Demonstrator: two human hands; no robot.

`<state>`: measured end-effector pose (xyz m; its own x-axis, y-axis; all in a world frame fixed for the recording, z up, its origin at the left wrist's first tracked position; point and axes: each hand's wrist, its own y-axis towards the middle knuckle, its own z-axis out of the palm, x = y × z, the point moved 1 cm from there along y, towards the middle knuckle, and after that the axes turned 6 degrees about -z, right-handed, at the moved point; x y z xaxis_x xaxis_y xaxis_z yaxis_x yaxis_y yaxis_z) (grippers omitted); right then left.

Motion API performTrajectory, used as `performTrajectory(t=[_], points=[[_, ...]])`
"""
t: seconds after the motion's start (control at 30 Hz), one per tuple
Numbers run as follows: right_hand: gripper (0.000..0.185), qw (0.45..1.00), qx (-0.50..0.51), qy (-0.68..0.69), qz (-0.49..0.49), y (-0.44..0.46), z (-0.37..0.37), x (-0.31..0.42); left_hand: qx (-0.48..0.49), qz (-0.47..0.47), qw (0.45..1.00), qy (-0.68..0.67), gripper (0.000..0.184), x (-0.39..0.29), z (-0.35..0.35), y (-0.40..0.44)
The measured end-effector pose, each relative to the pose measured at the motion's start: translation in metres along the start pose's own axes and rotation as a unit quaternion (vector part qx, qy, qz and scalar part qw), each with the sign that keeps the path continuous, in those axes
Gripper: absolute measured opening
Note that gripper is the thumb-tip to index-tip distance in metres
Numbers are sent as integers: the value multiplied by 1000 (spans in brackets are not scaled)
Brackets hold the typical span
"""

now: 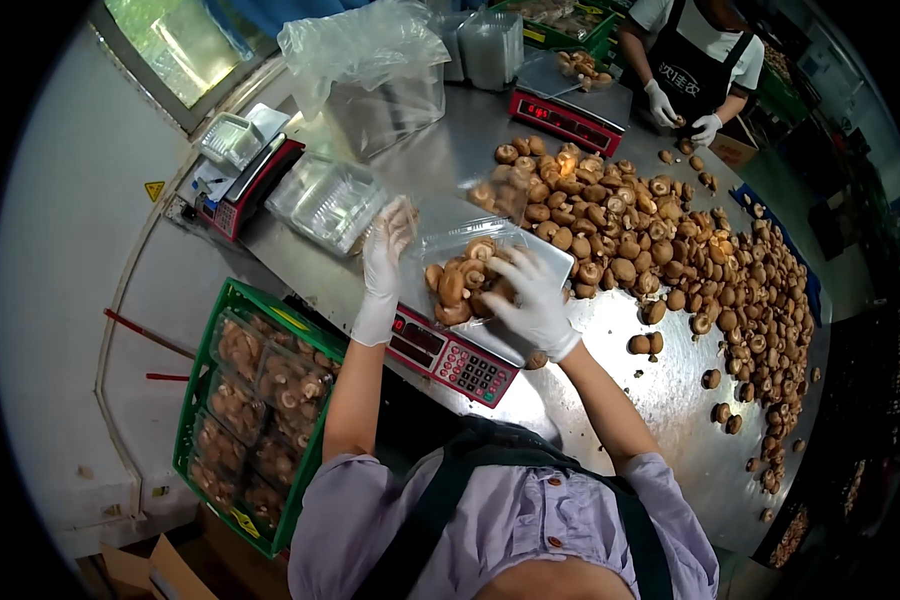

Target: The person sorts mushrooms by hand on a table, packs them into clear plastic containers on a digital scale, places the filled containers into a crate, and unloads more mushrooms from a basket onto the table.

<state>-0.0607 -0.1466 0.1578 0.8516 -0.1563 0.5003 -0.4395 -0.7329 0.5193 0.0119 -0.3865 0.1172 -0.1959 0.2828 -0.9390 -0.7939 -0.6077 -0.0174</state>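
A clear plastic tray holding brown mushrooms [454, 284] rests on a red digital scale [450, 362] in front of me. My right hand [532, 302], in a white glove, lies over the right part of these mushrooms with its fingers spread. At the tray's left side is my left hand [385, 262], also gloved and raised, its fingers bent near the clear plastic; whether they grip it is hard to make out. Farther left lies a stack of empty clear trays [328, 200]. The large mushroom pile [625, 225] begins just beyond the scale's right edge.
A green crate [192, 420] with filled trays stands at the lower left. A second scale [260, 180] is at the left, a third [570, 122] at the back. A clear bag [365, 60] covers a bin. Across the table, a co-worker [700, 60] wears white gloves.
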Motion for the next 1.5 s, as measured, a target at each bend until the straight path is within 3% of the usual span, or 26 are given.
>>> performTrajectory(t=[0.03, 0.1, 0.13, 0.2, 0.23, 0.27, 0.33, 0.37, 0.4, 0.47, 0.5, 0.53, 0.6, 0.67, 0.87, 0.93, 1.0, 1.1, 1.13, 1.2, 1.23, 1.33, 1.5], points=[[32, 997, -70, 15, 28, -7, -12, 1, 16, 36, 998, 43, 58, -3, -1, -9], [23, 982, -128, 74, 120, -26, -26, -16, 64, 80, 990, 95, 55, -8, -5, -30], [26, 978, -146, 56, 141, -37, -27, -29, 64, 80, 990, 95, 55, -11, -4, -41], [30, 941, -151, 183, 240, -55, -31, -44, 90, 195, 925, 313, 48, -20, 0, -63], [30, 941, -152, 184, 241, -59, -33, -46, 73, 215, 911, 345, 40, -19, 1, -71], [30, 934, -143, 198, 262, -62, -33, -48, 73, 214, 911, 346, 40, -15, 5, -73], [31, 925, -132, 214, 285, -66, -30, -48, -72, 207, 952, 215, 36, -5, 5, -78], [30, 929, -106, 203, 290, -65, -27, -48, -115, 67, 985, 109, 29, -1, -3, -78], [30, 934, -81, 191, 292, -63, -24, -47, -117, 68, 985, 110, 29, 0, -7, -78], [28, 940, -92, 188, 270, -60, -14, -48, -136, 30, 959, 246, 28, 5, -13, -75], [28, 949, -101, 159, 252, -57, -12, -46, -70, 119, 916, 376, 32, 16, -16, -74], [29, 957, -108, 131, 234, -51, -12, -39, -82, 121, 861, 487, 41, 10, 2, -83], [28, 955, -65, 130, 260, -43, -15, -32, -40, 123, 807, 577, 45, 23, 16, -91], [28, 976, -67, 88, 185, -37, -10, -32, -43, 126, 801, 584, 52, 30, 22, -92], [28, 981, -20, 40, 188, -10, -2, -21, -19, 156, 788, 596, 58, 21, 37, -96], [28, 996, -44, 8, 79, 9, 2, -20, -12, 162, 788, 594, 57, 24, 38, -96], [29, 997, -44, 5, 66, 28, 9, -21, -25, 169, 784, 596, 56, 23, 39, -97], [25, 994, 6, -107, -23, 45, 26, -32, -29, 184, 774, 605, 58, 24, 39, -97], [25, 994, 6, -107, -24, 45, 25, -33, -30, 183, 774, 606, 58, 23, 39, -97], [21, 989, 147, 16, 20, 45, 17, -35, -41, 196, 778, 595, 59, 21, 41, -100], [16, 993, 109, 11, -44, 40, 20, -44, -44, 194, 779, 594, 59, 21, 41, -100], [16, 992, 93, 82, 4, 30, 5, -45, -47, 204, 785, 584, 59, 25, 42, -104], [14, 991, 59, 76, -97, -3, 1, -56, -93, 254, 832, 485, 54, 14, 43, -100]])
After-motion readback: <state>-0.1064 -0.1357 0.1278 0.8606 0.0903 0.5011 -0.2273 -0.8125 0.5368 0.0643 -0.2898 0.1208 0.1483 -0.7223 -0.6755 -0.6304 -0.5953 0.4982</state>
